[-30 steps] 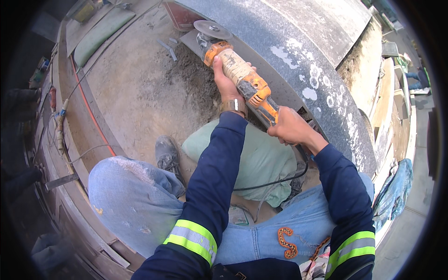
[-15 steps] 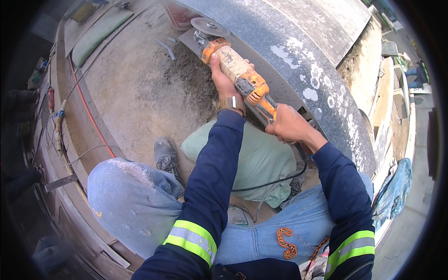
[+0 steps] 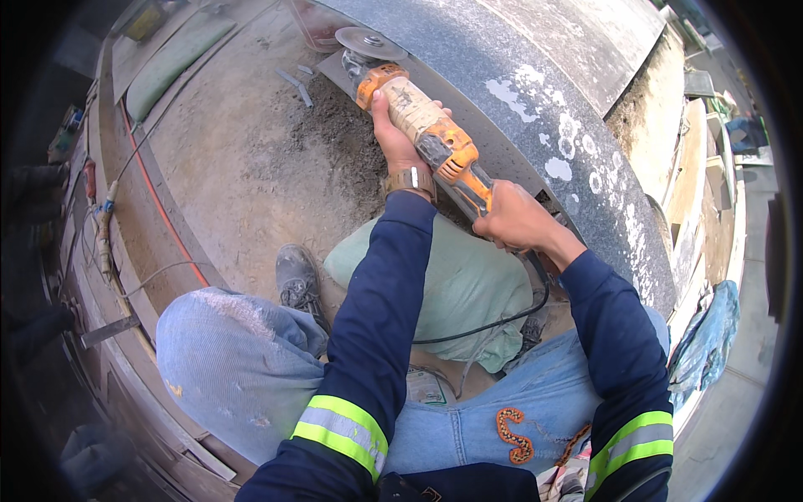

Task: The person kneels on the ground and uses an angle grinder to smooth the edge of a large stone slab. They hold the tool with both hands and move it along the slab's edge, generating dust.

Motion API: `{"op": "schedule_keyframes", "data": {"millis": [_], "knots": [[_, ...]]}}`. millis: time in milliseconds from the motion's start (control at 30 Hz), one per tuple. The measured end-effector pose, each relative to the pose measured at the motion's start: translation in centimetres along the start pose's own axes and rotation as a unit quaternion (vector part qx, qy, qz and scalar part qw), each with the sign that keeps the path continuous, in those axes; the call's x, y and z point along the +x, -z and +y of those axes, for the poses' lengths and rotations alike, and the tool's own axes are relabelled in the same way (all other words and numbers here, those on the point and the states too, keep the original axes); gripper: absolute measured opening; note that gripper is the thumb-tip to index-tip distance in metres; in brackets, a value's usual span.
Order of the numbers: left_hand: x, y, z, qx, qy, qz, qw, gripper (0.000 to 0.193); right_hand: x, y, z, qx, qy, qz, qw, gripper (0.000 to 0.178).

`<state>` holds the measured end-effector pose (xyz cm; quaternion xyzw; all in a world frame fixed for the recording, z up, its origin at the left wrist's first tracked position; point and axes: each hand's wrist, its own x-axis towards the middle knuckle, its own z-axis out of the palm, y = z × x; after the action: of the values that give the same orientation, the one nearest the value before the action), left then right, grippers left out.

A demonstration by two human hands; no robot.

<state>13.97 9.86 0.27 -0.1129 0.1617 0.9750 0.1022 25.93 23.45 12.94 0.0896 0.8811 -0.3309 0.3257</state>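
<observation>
Both my hands hold an orange and black angle grinder (image 3: 410, 107), its body wrapped in pale tape. My left hand (image 3: 395, 140) wraps the taped middle from beneath, thumb on the near side. Around the rear handle my right hand (image 3: 520, 216) is closed. The grinder's round disc (image 3: 371, 43) lies over the edge of a grey stone slab (image 3: 510, 109), at its far left end. I cannot tell whether the disc touches the stone. A black cord (image 3: 493, 325) runs from the handle, across a pale green sack (image 3: 418, 268) below my arms.
Dusty ground with grey grit (image 3: 339, 125) and thin offcuts (image 3: 294, 87) lies left of the slab. An orange cable (image 3: 159, 197) and a plug connector (image 3: 105, 219) run along boards at left. Blue plastic sheeting (image 3: 707, 339) lies at right. Another person (image 3: 744, 134) is far right.
The grinder and both my hands have shifted slightly to the left along the slab's edge. My grip is the same. The person at far right has moved a little.
</observation>
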Motion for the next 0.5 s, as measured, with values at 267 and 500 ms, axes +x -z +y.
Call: {"op": "schedule_keyframes", "data": {"millis": [267,500], "knots": [[0.1,-0.7,0.2,-0.014,0.004,0.000,1.000,0.070,1.0,-0.2,0.5,-0.003,0.006,0.009,1.000,0.025],[1.3,0.2,0.7,-0.003,0.008,-0.019,1.000,0.073,1.5,0.1,-0.1,-0.012,0.006,-0.001,1.000,0.022]]}}
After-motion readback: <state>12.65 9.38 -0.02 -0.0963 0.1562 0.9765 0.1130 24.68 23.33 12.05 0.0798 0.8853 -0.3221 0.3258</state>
